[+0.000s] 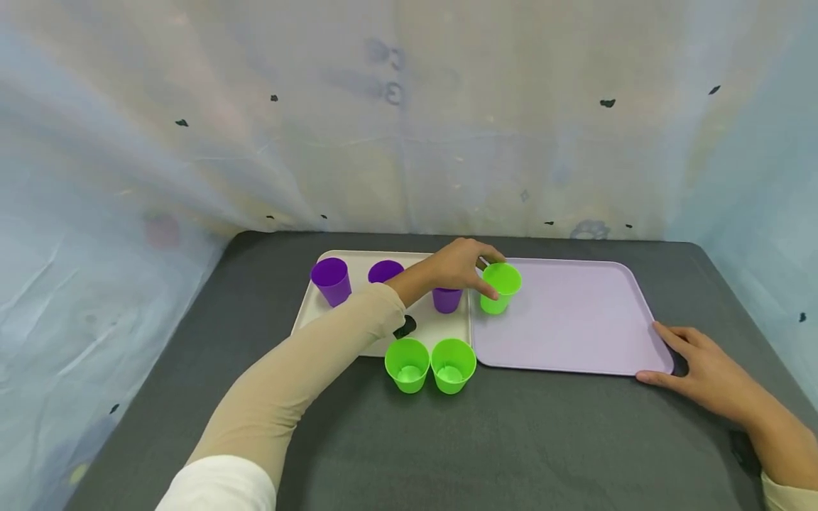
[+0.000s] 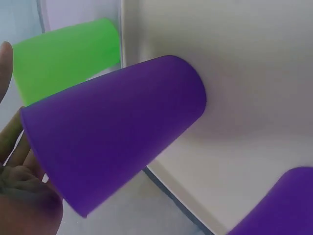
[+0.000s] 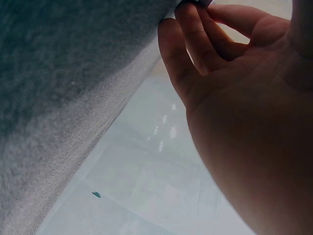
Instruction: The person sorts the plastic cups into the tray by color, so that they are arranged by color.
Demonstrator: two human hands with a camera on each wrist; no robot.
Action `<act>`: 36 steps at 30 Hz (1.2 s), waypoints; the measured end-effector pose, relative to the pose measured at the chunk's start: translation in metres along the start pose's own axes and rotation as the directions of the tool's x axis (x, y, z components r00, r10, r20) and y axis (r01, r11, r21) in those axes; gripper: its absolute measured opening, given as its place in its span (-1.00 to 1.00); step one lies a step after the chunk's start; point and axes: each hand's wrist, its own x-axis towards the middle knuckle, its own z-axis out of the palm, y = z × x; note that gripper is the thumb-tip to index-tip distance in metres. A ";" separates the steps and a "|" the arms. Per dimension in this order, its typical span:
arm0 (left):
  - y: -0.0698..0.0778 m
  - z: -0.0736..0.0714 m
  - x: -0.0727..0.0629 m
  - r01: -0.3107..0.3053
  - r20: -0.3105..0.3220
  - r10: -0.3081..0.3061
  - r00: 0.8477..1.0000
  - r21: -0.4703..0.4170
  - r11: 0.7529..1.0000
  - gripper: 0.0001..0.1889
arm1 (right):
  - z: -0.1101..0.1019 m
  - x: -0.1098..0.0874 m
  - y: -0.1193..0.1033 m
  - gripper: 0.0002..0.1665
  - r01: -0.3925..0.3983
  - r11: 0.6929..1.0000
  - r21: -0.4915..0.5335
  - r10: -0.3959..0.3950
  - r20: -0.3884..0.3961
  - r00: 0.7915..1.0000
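My left hand (image 1: 456, 264) grips a green cup (image 1: 501, 289) by its upper part, the thumb in front and fingers behind. The cup stands upright at the left end of the lilac tray (image 1: 569, 319). Below the left wrist, a purple cup (image 1: 446, 301) on the cream tray (image 1: 431, 328) is partly hidden; it looms large as the nearer purple cup (image 2: 117, 127) in the left wrist view. At the lilac tray's front right corner, my right hand (image 1: 712, 372) holds the rim between thumb and fingers. Its fingertips (image 3: 169, 25) meet the tray edge in the right wrist view.
Two more purple cups (image 1: 331, 281) stand on the cream tray, one partly behind the left arm. Two green cups (image 1: 407, 365) sit side by side at that tray's front right corner. Both trays lie edge to edge on a dark grey tabletop (image 1: 511, 440), before a pale curtain (image 1: 447, 106).
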 end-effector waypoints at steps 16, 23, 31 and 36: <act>0.004 -0.048 -0.082 -0.090 -0.113 0.073 0.991 -0.158 0.983 -0.36 | -0.002 -0.013 0.000 0.22 -0.024 1.000 0.007 0.024 -0.017 1.000; -0.014 -0.047 -0.152 -0.058 -0.175 0.035 0.984 -0.129 0.990 -0.50 | 0.001 -0.011 -0.004 0.22 0.002 0.999 0.045 -0.001 -0.023 1.000; -0.016 -0.007 -0.209 -0.052 -0.299 0.028 0.954 -0.073 0.996 -0.49 | 0.001 -0.009 -0.005 0.23 0.006 0.999 0.043 -0.005 -0.032 0.999; -0.011 0.019 -0.225 -0.030 -0.327 -0.007 0.945 -0.109 0.994 -0.38 | 0.000 -0.010 -0.004 0.23 -0.001 1.000 0.029 0.002 -0.024 1.000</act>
